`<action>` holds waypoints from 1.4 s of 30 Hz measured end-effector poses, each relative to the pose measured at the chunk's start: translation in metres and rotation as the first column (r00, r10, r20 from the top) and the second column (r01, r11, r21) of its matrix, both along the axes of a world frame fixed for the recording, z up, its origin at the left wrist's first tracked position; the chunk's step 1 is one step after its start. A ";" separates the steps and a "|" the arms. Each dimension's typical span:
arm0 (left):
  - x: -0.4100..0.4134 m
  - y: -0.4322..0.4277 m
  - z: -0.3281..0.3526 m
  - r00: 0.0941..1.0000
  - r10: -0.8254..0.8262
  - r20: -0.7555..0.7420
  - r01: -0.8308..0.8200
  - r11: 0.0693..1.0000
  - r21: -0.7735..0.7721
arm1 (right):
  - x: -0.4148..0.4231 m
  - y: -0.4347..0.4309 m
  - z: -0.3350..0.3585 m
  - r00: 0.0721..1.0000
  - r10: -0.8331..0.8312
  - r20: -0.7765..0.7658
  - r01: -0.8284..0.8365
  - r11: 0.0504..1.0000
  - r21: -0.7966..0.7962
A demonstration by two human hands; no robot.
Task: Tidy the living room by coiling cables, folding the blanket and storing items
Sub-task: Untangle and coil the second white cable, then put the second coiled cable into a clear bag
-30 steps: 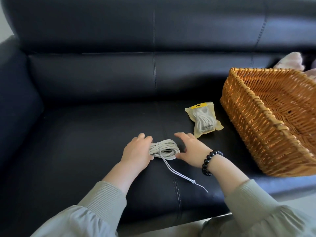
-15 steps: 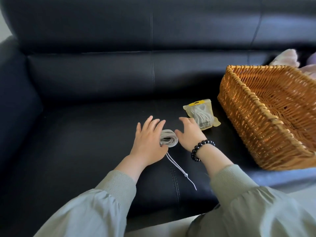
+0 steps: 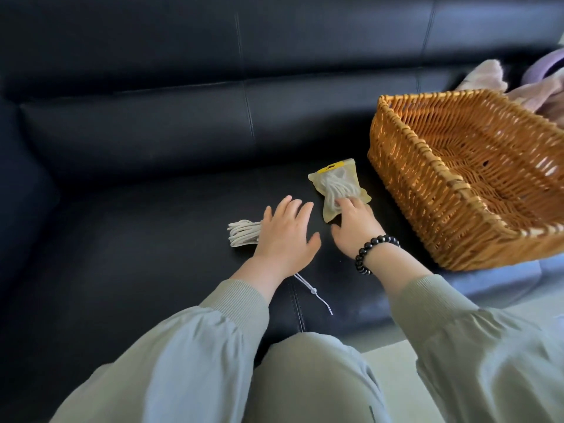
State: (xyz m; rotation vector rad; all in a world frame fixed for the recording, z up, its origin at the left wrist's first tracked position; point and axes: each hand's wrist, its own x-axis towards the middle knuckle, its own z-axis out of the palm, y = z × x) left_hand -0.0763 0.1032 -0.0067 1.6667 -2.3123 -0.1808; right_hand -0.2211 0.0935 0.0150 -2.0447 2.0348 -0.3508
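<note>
Cable [image 3: 242, 236], one pale coil, lies on the sofa [image 3: 152, 209] seat, its right end hidden under the left hand [image 3: 287, 236]. A thin cord [image 3: 314, 293] with a small bead trails from below that wrist toward the seat's front edge. The left hand is spread flat, fingers straight and apart, gripping nothing. Whether it touches the coil cannot be told.

Just right of it lies one clear pouch [image 3: 334, 184] with a yellow strip along its top. White cable is bundled inside, and no writing on it can be read. The right hand [image 3: 354, 227] has its bent fingertips on the pouch's lower part, with the thumb held apart on the seat side. Whether it has hold of the pouch cannot be told. One black bead bracelet [image 3: 374, 250] circles that wrist.

One wicker basket [image 3: 427, 190] stands near the pouch on the right, tilted. Behind it a pale blanket [image 3: 488, 79] lies rumpled against the backrest.
</note>
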 end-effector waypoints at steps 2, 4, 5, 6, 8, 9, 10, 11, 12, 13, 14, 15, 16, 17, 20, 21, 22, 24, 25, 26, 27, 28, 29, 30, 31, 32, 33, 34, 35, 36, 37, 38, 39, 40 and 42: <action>-0.006 0.002 -0.001 1.000 -0.018 0.019 0.018 1.000 0.006 | -0.008 0.003 -0.002 1.000 -0.010 -0.005 0.010 1.000 0.006; -0.014 0.003 -0.002 0.998 -0.045 0.043 0.044 0.999 0.014 | -0.017 0.008 -0.005 1.000 -0.026 -0.009 0.026 0.999 0.024; -0.017 0.004 -0.002 0.997 -0.052 0.053 0.051 0.998 0.021 | -0.021 0.011 -0.006 0.999 -0.031 -0.017 0.031 0.999 0.034; -0.021 0.005 -0.003 0.997 -0.059 0.059 0.057 0.998 0.029 | -0.026 0.013 -0.008 0.999 -0.036 -0.025 0.037 0.998 0.041; -0.031 0.008 -0.005 0.995 -0.076 0.070 0.073 0.997 0.040 | -0.036 0.018 -0.011 0.998 -0.051 -0.031 0.053 0.997 0.052; -0.038 0.010 -0.007 0.993 -0.088 0.077 0.085 0.995 0.044 | -0.042 0.021 -0.012 0.997 -0.062 -0.034 0.064 0.996 0.059; -0.044 0.013 -0.009 0.991 -0.104 0.084 0.100 0.994 0.052 | -0.048 0.024 -0.014 0.997 -0.074 -0.038 0.077 0.995 0.069; -0.050 0.015 -0.011 0.988 -0.122 0.090 0.117 0.991 0.061 | -0.054 0.027 -0.017 0.996 -0.085 -0.039 0.087 0.993 0.076; -0.057 0.018 -0.013 0.985 -0.141 0.097 0.134 0.988 0.074 | -0.060 0.031 -0.019 0.995 -0.092 -0.034 0.094 0.992 0.085; -0.064 0.021 -0.016 0.982 -0.158 0.100 0.149 0.985 0.087 | -0.065 0.035 -0.021 0.996 -0.091 -0.024 0.093 0.991 0.092; -0.071 0.025 -0.018 0.980 -0.173 0.102 0.163 0.981 0.101 | -0.071 0.041 -0.024 0.996 -0.086 -0.013 0.087 0.991 0.104; -0.074 0.027 -0.021 0.978 -0.182 0.106 0.170 0.979 0.109 | -0.075 0.043 -0.027 0.998 -0.067 -0.004 0.067 0.991 0.112; -0.082 0.030 -0.024 0.972 -0.204 0.118 0.190 0.974 0.121 | -0.082 0.048 -0.031 0.998 -0.061 0.008 0.059 0.990 0.128; -0.091 0.034 -0.027 0.964 -0.231 0.131 0.214 0.968 0.134 | -0.091 0.054 -0.033 0.998 -0.064 0.019 0.061 0.988 0.145; -0.108 0.044 -0.033 0.944 -0.287 0.165 0.262 0.952 0.160 | -0.112 0.068 -0.038 0.996 -0.082 0.025 0.076 0.984 0.160; -0.115 0.048 -0.035 0.936 -0.308 0.173 0.280 0.945 0.167 | -0.120 0.074 -0.039 0.995 -0.097 0.025 0.091 0.982 0.168; -0.121 0.052 -0.036 0.928 -0.327 0.178 0.296 0.939 0.176 | -0.128 0.081 -0.040 0.993 -0.115 0.022 0.109 0.978 0.178; -0.134 0.060 -0.040 0.914 -0.363 0.179 0.330 0.925 0.189 | -0.146 0.095 -0.044 0.988 -0.153 0.018 0.146 0.967 0.211; -0.141 0.063 -0.041 0.910 -0.375 0.175 0.343 0.920 0.189 | -0.155 0.102 -0.047 0.986 -0.165 0.017 0.157 0.963 0.220; -0.144 0.065 -0.041 0.909 -0.380 0.172 0.349 0.919 0.183 | -0.159 0.106 -0.050 0.986 -0.168 0.020 0.160 0.961 0.224; -0.151 0.068 -0.042 0.903 -0.395 0.167 0.368 0.914 0.174 | -0.167 0.112 -0.053 0.983 -0.183 0.022 0.173 0.959 0.225; -0.159 0.071 -0.042 0.894 -0.415 0.166 0.389 0.906 0.169 | -0.175 0.119 -0.057 0.979 -0.203 0.023 0.192 0.953 0.235; -0.165 0.074 -0.043 0.886 -0.434 0.163 0.410 0.897 0.164 | -0.181 0.123 -0.060 0.976 -0.217 0.027 0.204 0.949 0.239; -0.172 0.077 -0.043 0.877 -0.454 0.156 0.430 0.888 0.166 | -0.188 0.130 -0.063 0.972 -0.234 0.025 0.221 0.943 0.248; -0.177 0.079 -0.045 0.875 -0.464 0.139 0.441 0.882 0.169 | -0.192 0.133 -0.066 0.969 -0.247 0.030 0.231 0.939 0.255; -0.185 0.084 -0.047 0.869 -0.481 0.117 0.457 0.871 0.183 | -0.199 0.139 -0.068 0.962 -0.273 0.032 0.254 0.929 0.268; -0.187 0.086 -0.049 0.868 -0.488 0.093 0.465 0.864 0.193 | -0.201 0.141 -0.069 0.958 -0.283 0.033 0.264 0.925 0.273; -0.192 0.089 -0.052 0.861 -0.504 0.073 0.482 0.852 0.206 | -0.206 0.146 -0.071 0.952 -0.305 0.036 0.283 0.917 0.282; -0.199 0.093 -0.056 0.848 -0.526 0.056 0.504 0.836 0.218 | -0.211 0.150 -0.073 0.944 -0.328 0.038 0.304 0.907 0.292; -0.203 0.097 -0.060 0.839 -0.543 0.041 0.521 0.822 0.230 | -0.216 0.154 -0.077 0.936 -0.349 0.039 0.321 0.896 0.306; -0.208 0.103 -0.065 0.830 -0.557 0.033 0.534 0.810 0.245 | -0.221 0.160 -0.080 0.931 -0.363 0.035 0.334 0.888 0.317; -0.210 0.105 -0.068 0.827 -0.561 0.034 0.535 0.804 0.258 | -0.222 0.163 -0.083 0.928 -0.371 0.033 0.340 0.881 0.329; -0.216 0.108 -0.071 0.822 -0.568 0.037 0.538 0.796 0.276 | -0.228 0.169 -0.087 0.920 -0.390 0.035 0.356 0.871 0.339; -0.223 0.110 -0.074 0.821 -0.569 0.047 0.533 0.793 0.296 | -0.234 0.175 -0.090 0.910 -0.413 0.036 0.375 0.857 0.352; -0.232 0.113 -0.080 0.823 -0.563 0.066 0.515 0.792 0.328 | -0.241 0.183 -0.098 0.897 -0.442 0.032 0.399 0.837 0.375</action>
